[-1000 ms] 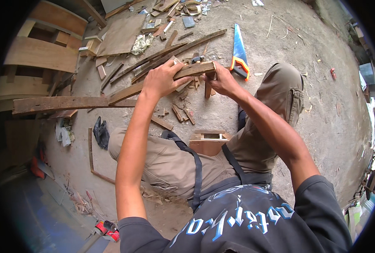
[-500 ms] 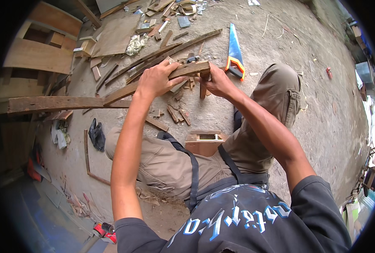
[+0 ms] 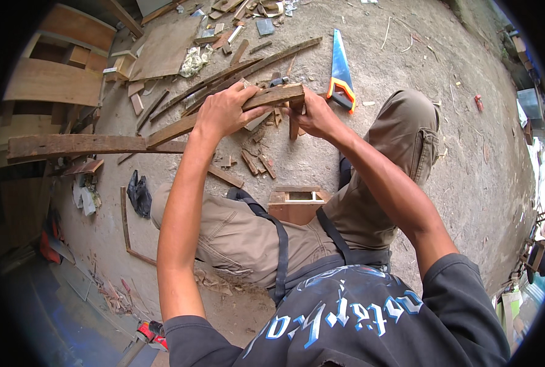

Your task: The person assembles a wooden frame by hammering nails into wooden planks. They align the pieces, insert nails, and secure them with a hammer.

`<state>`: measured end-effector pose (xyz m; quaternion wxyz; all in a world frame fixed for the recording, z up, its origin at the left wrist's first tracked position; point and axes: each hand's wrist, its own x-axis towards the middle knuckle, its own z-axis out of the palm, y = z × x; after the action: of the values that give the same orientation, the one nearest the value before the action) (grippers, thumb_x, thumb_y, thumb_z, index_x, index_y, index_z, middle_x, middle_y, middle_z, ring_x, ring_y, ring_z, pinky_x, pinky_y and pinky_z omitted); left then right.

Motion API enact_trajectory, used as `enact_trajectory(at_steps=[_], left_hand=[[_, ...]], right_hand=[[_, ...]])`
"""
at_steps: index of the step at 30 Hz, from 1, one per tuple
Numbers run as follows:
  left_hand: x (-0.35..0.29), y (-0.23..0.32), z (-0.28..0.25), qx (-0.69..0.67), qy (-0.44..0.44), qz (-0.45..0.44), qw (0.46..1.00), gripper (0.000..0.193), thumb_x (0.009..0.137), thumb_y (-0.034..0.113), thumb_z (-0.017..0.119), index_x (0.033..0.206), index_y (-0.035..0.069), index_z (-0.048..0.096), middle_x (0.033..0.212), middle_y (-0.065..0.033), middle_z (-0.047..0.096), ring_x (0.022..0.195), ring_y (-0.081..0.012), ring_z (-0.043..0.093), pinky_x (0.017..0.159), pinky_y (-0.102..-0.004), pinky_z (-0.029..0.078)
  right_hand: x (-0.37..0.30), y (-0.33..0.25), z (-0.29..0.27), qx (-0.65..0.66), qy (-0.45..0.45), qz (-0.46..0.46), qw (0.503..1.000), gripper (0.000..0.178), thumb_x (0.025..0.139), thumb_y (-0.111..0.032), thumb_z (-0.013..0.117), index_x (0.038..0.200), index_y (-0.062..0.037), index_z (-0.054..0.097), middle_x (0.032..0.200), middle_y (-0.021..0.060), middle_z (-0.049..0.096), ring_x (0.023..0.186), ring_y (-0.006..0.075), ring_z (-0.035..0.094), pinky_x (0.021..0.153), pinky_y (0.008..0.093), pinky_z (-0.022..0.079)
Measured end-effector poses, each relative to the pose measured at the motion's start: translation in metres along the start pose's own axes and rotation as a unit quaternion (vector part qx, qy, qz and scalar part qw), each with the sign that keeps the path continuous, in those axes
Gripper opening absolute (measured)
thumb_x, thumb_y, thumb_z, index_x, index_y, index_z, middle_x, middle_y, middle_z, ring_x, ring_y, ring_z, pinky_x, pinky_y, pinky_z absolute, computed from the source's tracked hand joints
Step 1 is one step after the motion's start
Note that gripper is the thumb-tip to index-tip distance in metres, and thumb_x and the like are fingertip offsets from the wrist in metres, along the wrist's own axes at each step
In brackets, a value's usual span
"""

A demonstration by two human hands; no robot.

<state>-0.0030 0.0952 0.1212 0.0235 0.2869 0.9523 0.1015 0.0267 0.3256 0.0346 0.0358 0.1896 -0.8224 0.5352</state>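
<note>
One hand saw (image 3: pixel 341 76), one small wooden box (image 3: pixel 297 205), two hands, perhaps a dozen scattered wood offcuts.

Dirt ground (image 3: pixel 407 55) — handsaw (image 3: pixel 341 76), wood offcuts (image 3: pixel 257 162), planks (image 3: pixel 248 64)

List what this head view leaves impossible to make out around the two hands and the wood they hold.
- Left hand: its palm covers the middle of the long wooden strip, hiding the grip.
- Right hand: the fingers wrap a short upright wood piece; how it meets the strip is hidden.
- Dark object behind the strip: mostly covered, kind unclear.
- Small wooden box between the knees: its base is hidden by the legs.
</note>
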Motion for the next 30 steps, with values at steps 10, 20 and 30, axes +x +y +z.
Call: enact_trajectory(at_steps=[10,20,30], left_hand=[[0.001,0.002,-0.002,0.006,-0.012,-0.01,1.0,0.058,0.084,0.063,0.063,0.115,0.015,0.068,0.101,-0.008,0.067,0.085,-0.0335,0.071,0.074,-0.044,0.059],[-0.005,0.002,0.0,0.002,0.008,0.01,1.0,0.05,0.084,0.058,0.067,0.115,0.019,0.066,0.098,-0.0064,0.067,0.082,-0.034,0.069,0.071,-0.0443,0.057],[-0.005,0.005,0.003,0.009,0.019,0.016,1.0,0.054,0.083,0.065,0.062,0.108,0.017,0.065,0.097,-0.0074,0.067,0.086,-0.0325,0.07,0.069,-0.0455,0.058]], right_hand=[[0.002,-0.004,-0.001,-0.006,-0.024,0.04,0.999,0.038,0.089,-0.013,0.07,0.123,-0.0028,0.056,0.112,0.0155,0.063,0.103,0.0243,0.061,0.092,0.0366,0.048],[-0.007,-0.009,-0.018,0.169,-0.1,0.164,0.967,0.076,0.094,-0.055,0.052,0.144,-0.0007,0.034,0.128,0.0176,0.055,0.12,0.0256,0.052,0.105,0.0368,0.038],[0.013,-0.022,0.012,0.231,0.125,0.173,0.949,0.047,0.105,-0.039,0.044,0.1,0.0034,0.066,0.09,0.0073,0.065,0.086,0.0126,0.056,0.08,0.0273,0.044]])
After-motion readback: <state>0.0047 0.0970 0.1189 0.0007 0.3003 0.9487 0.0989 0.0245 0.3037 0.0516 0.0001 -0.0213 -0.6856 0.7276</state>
